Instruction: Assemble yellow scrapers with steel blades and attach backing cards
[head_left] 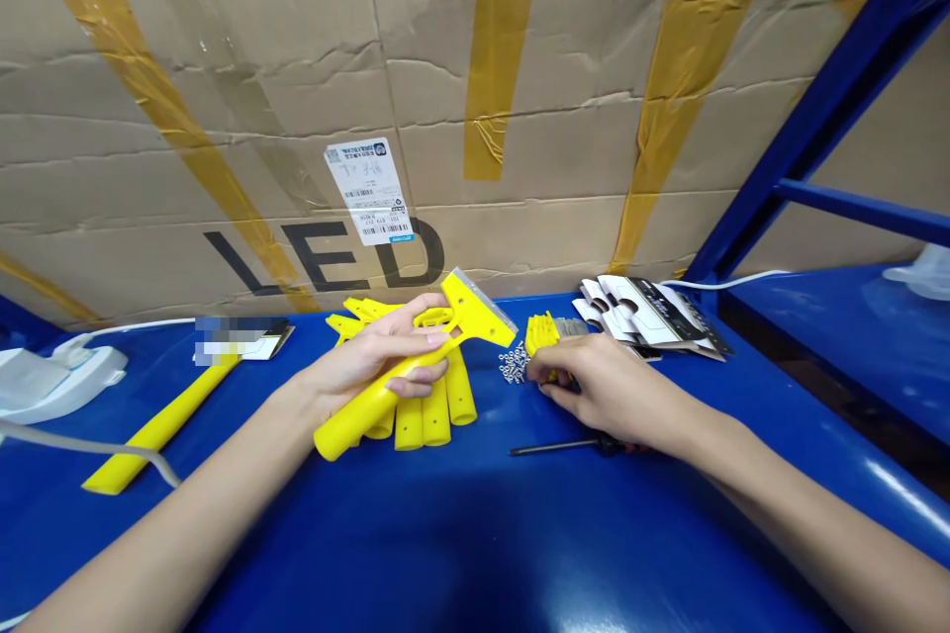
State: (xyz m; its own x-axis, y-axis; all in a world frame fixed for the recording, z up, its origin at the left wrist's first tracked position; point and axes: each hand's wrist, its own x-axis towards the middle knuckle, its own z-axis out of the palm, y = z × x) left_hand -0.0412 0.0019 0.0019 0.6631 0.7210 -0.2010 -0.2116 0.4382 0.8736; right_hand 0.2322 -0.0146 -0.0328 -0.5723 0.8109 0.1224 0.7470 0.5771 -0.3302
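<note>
Left hand [397, 356] with fingers wrapped around yellow scraper [479, 315], right hand [586, 378] at yellow plastic pieces [541, 330], its fingers' grip unclear, screws [512, 365] at its nine o'clock, screwdriver [556, 448] at six

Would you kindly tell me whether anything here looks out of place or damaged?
Mildly: small metal fasteners lie loose on the blue table, where they might scatter, and the cardboard box behind has a creased front.
</note>
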